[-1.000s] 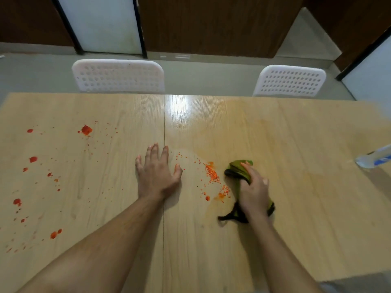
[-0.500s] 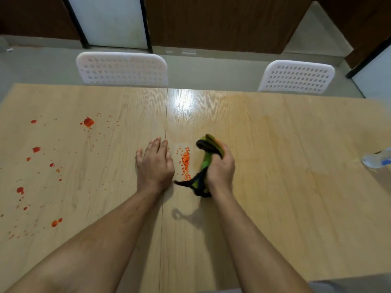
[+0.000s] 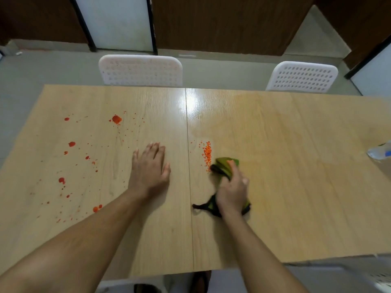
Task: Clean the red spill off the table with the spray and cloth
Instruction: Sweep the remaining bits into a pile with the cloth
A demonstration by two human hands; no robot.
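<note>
On the left half of the light wooden tabletop point(image 3: 296, 166) lie the scattered red drops and splashes point(image 3: 72, 166), from the far blob down to the near edge, and none of them looks wiped yet. To their right the left hand point(image 3: 150, 168) rests flat on the wood with the fingers straight and released, holding nothing. It lies between these drops and the seam in the middle of the tabletop.

Just right of the seam there is a narrow band of small orange-red beads of spill point(image 3: 207, 154). Its long axis runs from far to near. The crumpled green cloth with black trim point(image 3: 226, 166) touches the near right end of this band, and the right hand point(image 3: 232, 188) is clenched around the cloth and presses it down.

So the band lies to the left and a little farther from the right hand, and I judge that the next stroke must go leftward. At the far right edge the clear spray bottle with a blue part point(image 3: 380, 151) is only partly visible.
</note>
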